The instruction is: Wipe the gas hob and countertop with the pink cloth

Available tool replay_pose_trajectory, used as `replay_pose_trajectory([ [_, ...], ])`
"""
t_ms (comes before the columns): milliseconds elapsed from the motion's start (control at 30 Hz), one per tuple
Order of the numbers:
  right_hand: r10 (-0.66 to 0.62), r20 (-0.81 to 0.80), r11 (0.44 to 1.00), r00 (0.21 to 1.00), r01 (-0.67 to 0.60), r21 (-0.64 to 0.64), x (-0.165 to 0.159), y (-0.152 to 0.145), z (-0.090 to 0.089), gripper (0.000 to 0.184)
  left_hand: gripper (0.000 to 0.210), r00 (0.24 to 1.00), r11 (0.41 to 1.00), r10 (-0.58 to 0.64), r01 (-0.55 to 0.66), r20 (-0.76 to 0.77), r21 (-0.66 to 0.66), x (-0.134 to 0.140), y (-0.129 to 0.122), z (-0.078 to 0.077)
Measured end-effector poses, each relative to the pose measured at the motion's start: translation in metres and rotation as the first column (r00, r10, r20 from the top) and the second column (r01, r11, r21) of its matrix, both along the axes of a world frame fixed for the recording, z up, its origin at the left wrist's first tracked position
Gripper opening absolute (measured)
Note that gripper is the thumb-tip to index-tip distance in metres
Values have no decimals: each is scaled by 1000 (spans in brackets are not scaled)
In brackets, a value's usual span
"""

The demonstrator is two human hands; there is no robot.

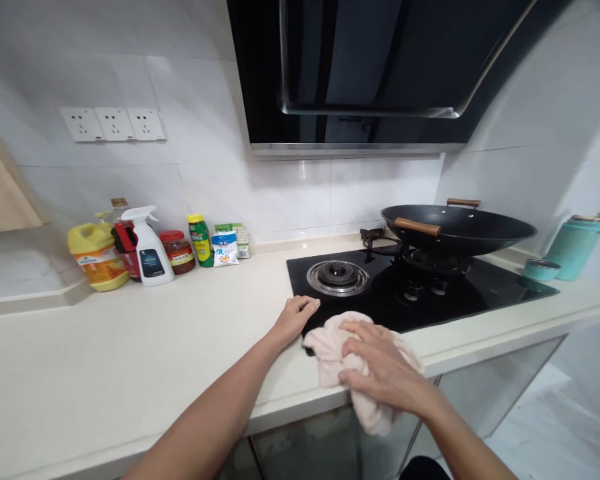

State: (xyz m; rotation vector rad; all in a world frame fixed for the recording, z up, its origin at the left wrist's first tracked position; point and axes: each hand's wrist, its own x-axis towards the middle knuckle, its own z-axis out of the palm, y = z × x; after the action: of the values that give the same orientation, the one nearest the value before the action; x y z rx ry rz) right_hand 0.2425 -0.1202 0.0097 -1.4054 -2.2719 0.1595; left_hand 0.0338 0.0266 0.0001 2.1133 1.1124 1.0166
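Here, at the near left corner of the black cooktop (485, 293), a pale pink cloth (327, 347) is held bunched under the right hand (380, 363), its fingers spread and bent into the folds. The cloth is laid partly over the glass and partly over the pale countertop (130, 353), and its near end is left hanging over the front edge — before the cabinet fronts (300, 447). The left hand (296, 317) is rested at the cooktop's left edge, just beside the cloth, with its fingers loosely curled; whether anything is covered by the palm cannot be told. Beyond both hands, the left burner (339, 277) is left uncovered, while a large black wok (500, 230) with wooden handles is set over the right part of the cooktop. To the far right, a turquoise container (575, 247) and a small turquoise bowl (541, 269) are placed close together. On the far left, a row is formed along the wall — a yellow jug (97, 260), a white spray bottle (153, 257), a red-lidded jar (177, 253), a green bottle (200, 240) with a yellow cap and a white-and-blue packet (225, 250). Three sockets (114, 125) are mounted above them, and a dark range hood (370, 60) is fixed over the cooktop.
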Motion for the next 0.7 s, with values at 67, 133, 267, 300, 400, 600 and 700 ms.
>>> replay_pose_trajectory([
  [67, 102, -24, 995, 995, -101, 10, -27, -4, 2, 25, 40, 1000, 1000, -10, 10, -6, 2, 0, 1, 1],
  [133, 189, -36, 981, 981, -187, 43, -46, -9, -1, 29, 40, 1000, 1000, -22, 22, -21, 4, -1, -1, 4],
  [267, 266, -13, 957, 964, -262, 124, -58, -20, -12, 25, 41, 997, 999, -42, 42, -65, 2, -2, -5, 8],
  [300, 269, -2, 954, 963, -267, 140, -56, -22, -15, 22, 41, 996, 999, -44, 44, -76, 1, -3, -6, 9],
  [400, 221, 32, 955, 975, -223, 197, -37, -26, -24, 28, 40, 993, 999, -49, 49, -103, -2, -3, -9, 10],
  [600, -94, 103, 948, 990, 57, 312, 43, -22, -56, 72, 36, 986, 999, -42, 42, -164, -6, -1, -17, 14],
  [700, -338, 92, 910, 937, 300, 287, 85, -24, -64, 65, 36, 982, 1000, -26, 27, -188, 5, 0, -19, 15],
])
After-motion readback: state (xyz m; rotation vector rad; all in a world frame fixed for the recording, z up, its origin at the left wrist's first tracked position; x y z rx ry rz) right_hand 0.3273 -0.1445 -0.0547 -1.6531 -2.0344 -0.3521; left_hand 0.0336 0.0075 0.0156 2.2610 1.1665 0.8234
